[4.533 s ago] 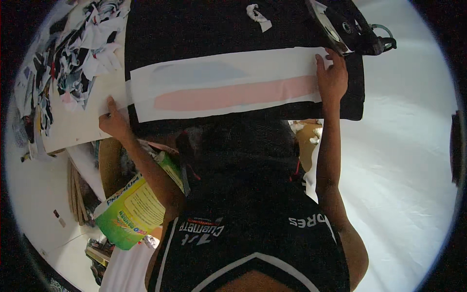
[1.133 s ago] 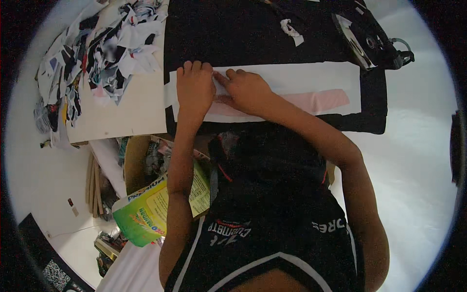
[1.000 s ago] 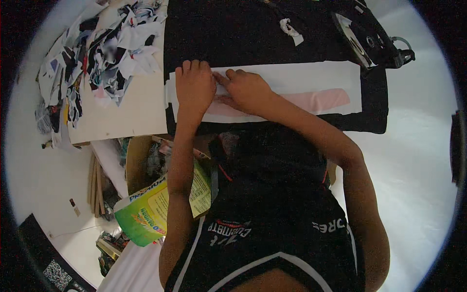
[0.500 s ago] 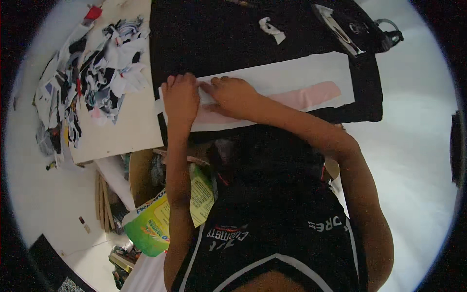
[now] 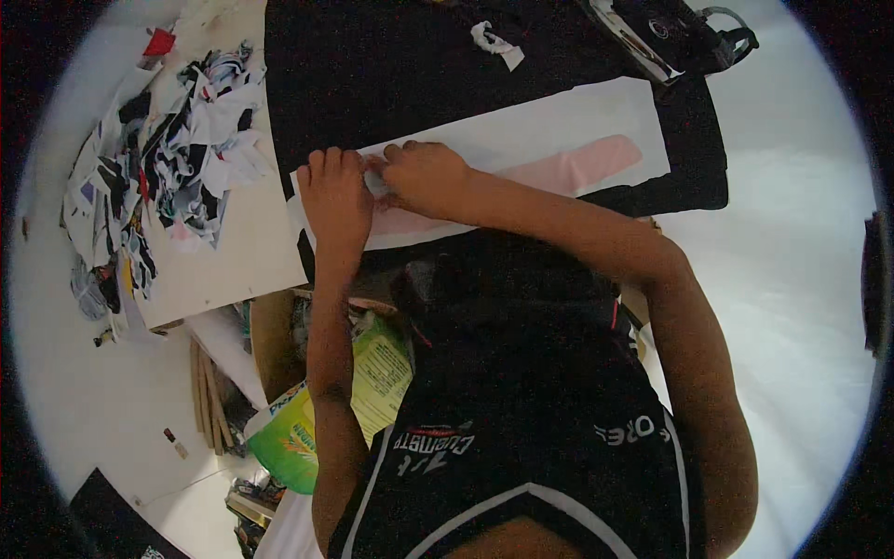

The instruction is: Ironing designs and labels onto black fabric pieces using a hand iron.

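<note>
A long white sheet (image 5: 577,116) lies slantwise on a black cloth (image 5: 372,74), and a pink strip with a rounded right end (image 5: 596,160) runs along it. At the sheet's left end my left hand (image 5: 335,200) rests with its fingers bent and closed on the strip's end. Close against it, my right hand (image 5: 428,182) reaches across from the right, thumb and forefinger pinching at the same end of the strip. The hands cover that end, so the exact hold is partly hidden.
A clothes iron (image 5: 643,37) lies at the far right, with a crumpled white scrap (image 5: 496,45) left of it. Several fabric scraps (image 5: 200,140) are heaped on the pale table (image 5: 247,265) at left. Below the table edge are a cardboard box (image 5: 275,349) and a green-yellow bag (image 5: 298,438).
The view has shifted slightly, so the table and iron sit a little higher and further left. My hands stay together at the sheet's left end; the right fingers have moved slightly.
</note>
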Action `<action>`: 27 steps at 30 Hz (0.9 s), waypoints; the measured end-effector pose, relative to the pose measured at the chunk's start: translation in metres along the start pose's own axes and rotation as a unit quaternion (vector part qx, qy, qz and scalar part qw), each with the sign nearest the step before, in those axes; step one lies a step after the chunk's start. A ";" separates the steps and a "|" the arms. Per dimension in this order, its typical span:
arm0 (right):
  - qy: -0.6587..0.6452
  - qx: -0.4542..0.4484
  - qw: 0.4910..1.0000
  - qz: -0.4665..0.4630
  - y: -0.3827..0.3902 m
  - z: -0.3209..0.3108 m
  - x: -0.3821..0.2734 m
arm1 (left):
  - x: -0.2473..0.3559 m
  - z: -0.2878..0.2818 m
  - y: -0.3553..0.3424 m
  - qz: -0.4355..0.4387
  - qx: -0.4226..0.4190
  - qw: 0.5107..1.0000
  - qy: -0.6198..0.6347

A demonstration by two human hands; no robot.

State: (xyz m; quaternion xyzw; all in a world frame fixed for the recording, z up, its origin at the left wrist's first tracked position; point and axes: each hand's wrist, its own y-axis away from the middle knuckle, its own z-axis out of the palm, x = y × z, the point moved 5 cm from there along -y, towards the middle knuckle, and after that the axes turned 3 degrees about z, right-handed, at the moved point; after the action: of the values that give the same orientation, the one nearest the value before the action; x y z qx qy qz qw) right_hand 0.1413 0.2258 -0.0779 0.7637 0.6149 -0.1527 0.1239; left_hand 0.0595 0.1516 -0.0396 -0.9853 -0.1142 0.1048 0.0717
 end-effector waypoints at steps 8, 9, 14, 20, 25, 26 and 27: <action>-0.046 -0.014 0.999 -0.009 0.005 -0.013 -0.008 | 0.023 -0.083 0.028 -0.009 0.031 0.999 0.039; -0.038 -0.019 0.999 -0.011 0.004 -0.011 -0.008 | 0.022 -0.100 0.035 -0.021 0.044 0.998 0.041; -0.037 -0.007 0.999 -0.005 0.012 -0.005 0.002 | -0.032 -0.149 0.044 -0.089 0.100 0.991 -0.030; -0.062 0.054 0.997 0.003 0.013 -0.023 -0.004 | -0.134 -0.048 0.048 -0.139 0.101 0.984 0.040; -0.067 0.145 0.987 0.009 0.060 -0.049 0.011 | -0.163 -0.028 0.036 -0.178 0.134 0.975 0.008; -0.073 0.181 0.980 0.030 0.071 -0.053 0.021 | -0.160 -0.030 0.034 -0.180 0.137 0.974 0.008; -0.078 0.216 0.972 0.056 0.082 -0.059 0.031 | -0.150 -0.035 0.029 -0.169 0.175 0.969 -0.045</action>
State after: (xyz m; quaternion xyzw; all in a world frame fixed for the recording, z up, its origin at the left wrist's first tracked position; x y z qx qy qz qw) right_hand 0.2327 0.2584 -0.0356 0.7910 0.5123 -0.3343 0.0117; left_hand -0.0691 0.0834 0.0175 -0.9183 -0.2617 0.1536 0.2541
